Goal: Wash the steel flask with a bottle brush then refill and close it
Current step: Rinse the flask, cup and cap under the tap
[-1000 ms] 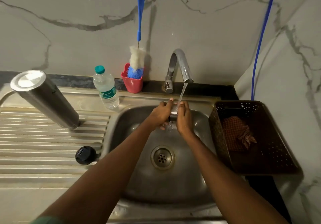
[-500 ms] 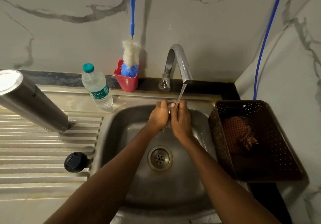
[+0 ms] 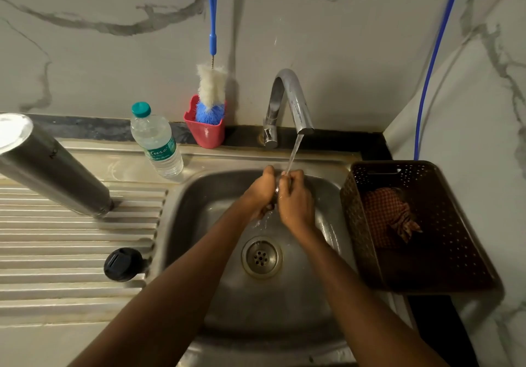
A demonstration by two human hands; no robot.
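Your steel flask (image 3: 54, 167) stands, seemingly mouth-down, on the drainboard (image 3: 57, 238) left of the sink (image 3: 199, 224), well apart from your hands. Over the sink, under the running tap (image 3: 287, 101), your left hand (image 3: 260, 188) and right hand (image 3: 296, 198) are close together, fingers curled round a small steel part (image 3: 276, 189) that is mostly hidden. I judge this a rinse of a flask fitting. Next you'd set it down and reach behind the sink for the bottle brush (image 3: 212, 90). The black cap (image 3: 123, 264) lies at the sink's left rim and a brown basket (image 3: 353, 210) crowds its right, so the sink's middle gives you the most room.
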